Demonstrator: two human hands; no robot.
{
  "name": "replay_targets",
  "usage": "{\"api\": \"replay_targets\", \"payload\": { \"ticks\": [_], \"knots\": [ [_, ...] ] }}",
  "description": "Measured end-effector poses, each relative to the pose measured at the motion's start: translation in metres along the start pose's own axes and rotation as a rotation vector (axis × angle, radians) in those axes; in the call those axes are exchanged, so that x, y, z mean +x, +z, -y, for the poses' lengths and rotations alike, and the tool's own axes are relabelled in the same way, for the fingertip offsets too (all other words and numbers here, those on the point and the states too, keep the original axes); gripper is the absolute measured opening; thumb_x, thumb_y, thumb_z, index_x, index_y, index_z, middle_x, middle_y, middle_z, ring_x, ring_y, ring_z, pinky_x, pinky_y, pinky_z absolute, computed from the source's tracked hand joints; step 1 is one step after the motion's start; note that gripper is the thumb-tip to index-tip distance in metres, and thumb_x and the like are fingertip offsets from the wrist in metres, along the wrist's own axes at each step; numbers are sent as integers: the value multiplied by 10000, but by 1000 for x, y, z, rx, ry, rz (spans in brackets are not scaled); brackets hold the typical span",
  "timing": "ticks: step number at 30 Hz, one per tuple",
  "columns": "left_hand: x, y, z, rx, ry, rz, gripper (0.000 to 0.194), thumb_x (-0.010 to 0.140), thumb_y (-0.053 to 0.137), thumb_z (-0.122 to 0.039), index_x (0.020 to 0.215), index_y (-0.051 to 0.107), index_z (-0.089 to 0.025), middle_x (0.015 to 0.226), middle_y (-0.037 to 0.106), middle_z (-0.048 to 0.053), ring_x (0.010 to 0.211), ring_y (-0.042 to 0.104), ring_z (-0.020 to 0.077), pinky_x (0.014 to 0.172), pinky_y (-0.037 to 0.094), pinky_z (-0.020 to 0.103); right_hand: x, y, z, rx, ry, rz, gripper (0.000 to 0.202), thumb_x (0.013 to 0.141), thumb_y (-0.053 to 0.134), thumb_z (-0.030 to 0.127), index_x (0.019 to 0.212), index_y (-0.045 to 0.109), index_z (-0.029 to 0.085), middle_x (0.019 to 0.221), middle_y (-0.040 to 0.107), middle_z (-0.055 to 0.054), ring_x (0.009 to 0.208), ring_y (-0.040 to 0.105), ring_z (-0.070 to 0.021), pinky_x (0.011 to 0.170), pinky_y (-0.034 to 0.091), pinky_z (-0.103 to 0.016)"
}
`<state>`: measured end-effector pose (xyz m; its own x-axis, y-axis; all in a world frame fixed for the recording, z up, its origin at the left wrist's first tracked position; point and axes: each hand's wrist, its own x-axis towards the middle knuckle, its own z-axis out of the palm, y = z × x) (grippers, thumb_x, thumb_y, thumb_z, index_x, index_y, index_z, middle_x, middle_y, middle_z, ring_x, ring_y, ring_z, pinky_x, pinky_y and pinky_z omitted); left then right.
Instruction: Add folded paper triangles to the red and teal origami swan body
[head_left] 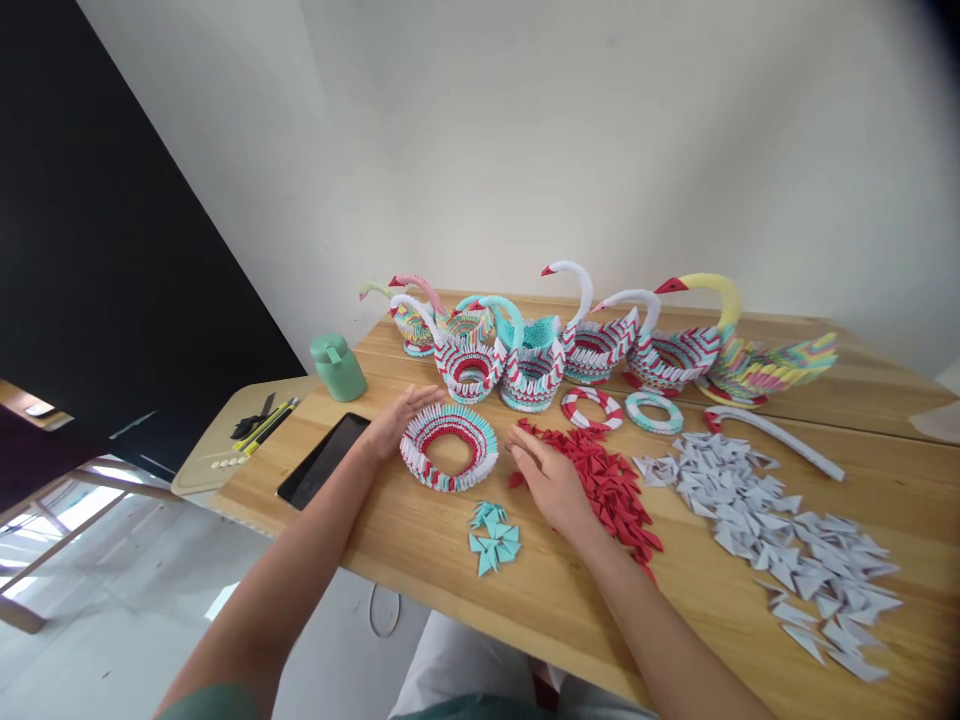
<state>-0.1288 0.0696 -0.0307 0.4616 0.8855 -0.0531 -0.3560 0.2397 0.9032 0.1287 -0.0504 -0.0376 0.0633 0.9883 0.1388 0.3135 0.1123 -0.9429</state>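
Note:
A round ring of folded paper pieces (pixel 480 470), in red, white and turquoise, lies on the wooden table in front of me. My left hand (pixel 397 420) rests at its left side, fingers stretched out and holding nothing. Over the left edge of a heap of red folded paper pieces (pixel 615 490) is my right hand (pixel 549 478), its fingers extended and nothing visible in them. Whether it touches the red pieces I cannot tell. Several turquoise folded paper pieces (pixel 495 543) lie nearer to me, between my two arms.
Several folded-paper swans (pixel 531 375) stand along the back. Before them lie a red-and-white ring (pixel 574 412), a turquoise-and-white ring (pixel 654 427) and a white swan neck (pixel 787 440). White paper pieces (pixel 757 510) spread rightward. A black phone (pixel 319 465) and green jug (pixel 341 372) are left.

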Motion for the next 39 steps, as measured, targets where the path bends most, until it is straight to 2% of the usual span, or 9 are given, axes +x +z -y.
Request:
{"api": "replay_targets", "payload": {
  "ticks": [7,12,17,21,24,27,32,36,39],
  "knots": [
    [-11,17,1,19,-29,157,527,909,469,-543,1286,596,-198,1401,549,104,1333,442,314,1139,261,486,-5,9,12,-54,-67,84,448,866,547,304,1309,590,255,1325,610,-58,1256,544,-271,1089,387,-486],
    [-12,18,-2,24,-23,196,602,910,419,-593,1376,509,-222,1434,510,114,1351,415,321,1130,266,495,-4,5,11,-50,-46,28,396,882,530,315,1258,633,253,1232,676,-55,1192,594,-279,1057,422,-481],
    [2,4,1,-58,26,24,599,916,397,-595,1313,535,-167,1293,619,151,1264,509,307,1097,316,510,-9,3,16,-90,-233,-52,384,915,506,305,1279,614,252,1269,652,-75,1186,591,-267,1045,430,-473],
    [7,2,-2,-94,26,-128,596,945,295,-587,1225,568,-137,1070,717,141,1062,638,272,1077,344,479,-13,8,28,-286,-604,172,456,872,610,285,1326,567,277,1308,626,-66,1242,541,-275,1136,285,-516],
    [7,4,-6,-87,36,-184,615,952,257,-582,1231,558,-123,1001,731,136,962,668,254,1057,364,448,-11,17,35,-465,-698,319,609,836,670,285,1408,464,256,1324,610,-98,1249,526,-291,1161,169,-562],
    [7,4,-7,-75,30,-202,613,954,265,-577,1236,557,-118,994,733,136,942,671,245,1036,383,422,-5,29,45,-653,-689,368,629,800,709,253,1383,481,193,1215,661,-143,1162,574,-302,1153,162,-562],
    [8,-1,-3,-80,28,-223,605,949,274,-585,1229,564,-134,1001,733,136,919,679,236,958,451,397,12,30,62,-808,-658,457,34,826,670,178,853,691,173,795,712,-79,852,659,-252,1110,246,-515],
    [8,-5,-3,-101,31,-247,591,951,283,-581,1225,562,-137,956,739,133,878,690,235,867,488,375,18,7,60,-374,-356,324,186,777,730,376,807,687,197,827,721,-51,880,647,-272,989,401,-485],
    [6,-5,-4,-131,49,-260,546,967,293,-539,1198,564,-126,917,742,127,845,692,215,836,488,344,12,-11,51,192,-59,185,425,695,765,497,1003,686,215,959,734,-48,879,662,-267,842,506,-422]
  ]
}}
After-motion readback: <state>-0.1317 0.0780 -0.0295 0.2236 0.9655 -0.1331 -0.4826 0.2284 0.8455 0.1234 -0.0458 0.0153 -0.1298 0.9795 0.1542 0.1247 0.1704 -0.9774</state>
